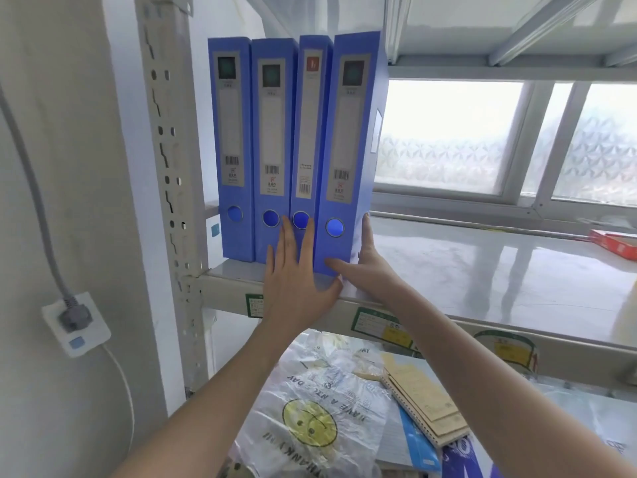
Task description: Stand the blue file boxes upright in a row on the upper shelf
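Observation:
Several blue file boxes stand upright side by side at the left end of the upper shelf (482, 270). The rightmost blue file box (348, 146) leans slightly left, its foot out at the shelf's front edge. My right hand (365, 267) grips its lower corner, thumb across the spine and fingers up its right side. My left hand (296, 274) lies flat, fingers spread, against the lower spines of the second box (274, 132) and the third box (310, 125). The leftmost box (232, 132) stands next to the shelf post.
A perforated metal post (172, 167) bounds the row on the left. A red carton (617, 243) lies at the shelf's far right. The lower shelf holds a smiley plastic bag (310, 408) and brown notebooks (424, 401). A wall socket (76, 322) is at the left.

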